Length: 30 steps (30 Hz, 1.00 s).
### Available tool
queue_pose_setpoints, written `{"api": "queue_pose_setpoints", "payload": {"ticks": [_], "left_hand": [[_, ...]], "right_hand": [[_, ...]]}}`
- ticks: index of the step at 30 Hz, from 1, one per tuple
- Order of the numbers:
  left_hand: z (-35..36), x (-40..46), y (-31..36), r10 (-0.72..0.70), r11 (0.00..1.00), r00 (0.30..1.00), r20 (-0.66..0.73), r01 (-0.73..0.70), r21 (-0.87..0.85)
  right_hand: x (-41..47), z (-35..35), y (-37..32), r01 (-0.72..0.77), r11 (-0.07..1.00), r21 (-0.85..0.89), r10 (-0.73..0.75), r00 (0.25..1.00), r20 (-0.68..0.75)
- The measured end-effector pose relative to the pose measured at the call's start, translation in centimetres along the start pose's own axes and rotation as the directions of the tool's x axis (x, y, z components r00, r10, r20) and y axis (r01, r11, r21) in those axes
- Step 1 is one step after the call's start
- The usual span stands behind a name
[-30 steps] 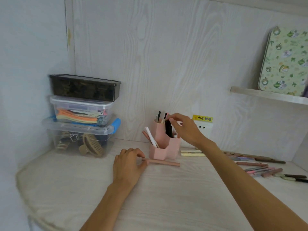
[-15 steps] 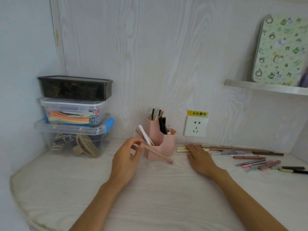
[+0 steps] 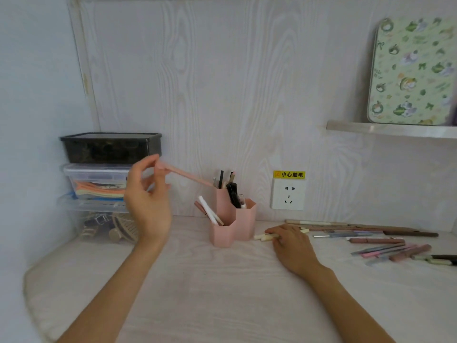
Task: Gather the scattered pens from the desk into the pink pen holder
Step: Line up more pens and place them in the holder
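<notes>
1. The pale wood-grain desk (image 3: 222, 293) ran from the rounded left corner to the right edge.
2. On it, at the back left, stood my stack of storage boxes (image 3: 99, 194), the clear bottom one resting on the surface.
3. The pink pen holder (image 3: 232, 225) stood near the back wall.
4. My right hand (image 3: 293, 246) lay flat on the desk, over cream pens (image 3: 264, 236).
5. Scattered pens (image 3: 376, 241) lay to the right.

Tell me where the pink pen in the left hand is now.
The pink pen is raised left of centre, pinched by the left hand, its far tip at the tallest compartment of the pink pen holder.
</notes>
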<state>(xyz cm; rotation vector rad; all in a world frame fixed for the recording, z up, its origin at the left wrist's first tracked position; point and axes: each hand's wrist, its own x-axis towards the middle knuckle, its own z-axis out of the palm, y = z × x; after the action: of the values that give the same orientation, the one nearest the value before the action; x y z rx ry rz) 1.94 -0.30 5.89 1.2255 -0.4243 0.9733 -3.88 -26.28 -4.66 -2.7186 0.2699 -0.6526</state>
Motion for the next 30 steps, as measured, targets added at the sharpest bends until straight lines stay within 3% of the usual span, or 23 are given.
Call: {"api": "queue_pose_setpoints", "payload": {"ticks": [9, 12, 15, 18, 20, 22, 26, 28, 30], "left_hand": [[4.4, 2.3, 1.3, 0.102, 0.988, 0.987, 0.120, -0.115, 0.104], [3.7, 0.7, 0.6, 0.133, 0.968, 0.959, 0.251, -0.180, 0.175], [2.9, -1.3, -1.4, 0.060, 0.941, 0.917, 0.395, -0.183, 0.283], [2.3, -3.3, -3.0, -0.049, 0.836, 0.892, 0.448, -0.209, 0.508], [2.1, -3.8, -3.5, -0.075, 0.755, 0.904, 0.420, -0.224, 0.617], [2.1, -3.4, -3.6, -0.084, 0.718, 0.911, 0.403, -0.226, 0.658], [2.3, -2.8, -3.1, -0.053, 0.584, 0.870, 0.490, -0.371, 0.722], [2.3, -3.4, -2.3, -0.046, 0.588, 0.864, 0.501, -0.382, 0.713], [2.4, -4.9, -1.5, -0.024, 0.656, 0.838, 0.545, -0.398, 0.642]], "right_hand": [[0.1, -0.2, 0.0, 0.009, 0.999, 0.032, -0.009, 1.000, 0.000], [0.0, -0.2, -0.1, 0.003, 1.000, 0.031, -0.004, 1.000, 0.010], [0.0, -0.3, -0.2, -0.004, 1.000, 0.020, 0.003, 1.000, 0.027], [-0.1, -0.4, -0.1, -0.004, 0.998, 0.062, 0.001, 0.999, 0.042], [-0.2, -0.6, -0.1, -0.021, 0.983, 0.182, 0.010, 0.998, 0.059], [-0.3, -1.0, -0.1, -0.025, 0.964, 0.264, 0.008, 0.998, 0.069], [-0.2, -1.5, -0.3, -0.032, 0.944, 0.328, 0.016, 0.999, 0.051], [-0.2, -1.6, -0.4, -0.033, 0.935, 0.354, 0.023, 0.999, 0.033], [-0.2, -1.6, -0.4, -0.025, 0.914, 0.406, 0.009, 0.999, 0.040]]}}
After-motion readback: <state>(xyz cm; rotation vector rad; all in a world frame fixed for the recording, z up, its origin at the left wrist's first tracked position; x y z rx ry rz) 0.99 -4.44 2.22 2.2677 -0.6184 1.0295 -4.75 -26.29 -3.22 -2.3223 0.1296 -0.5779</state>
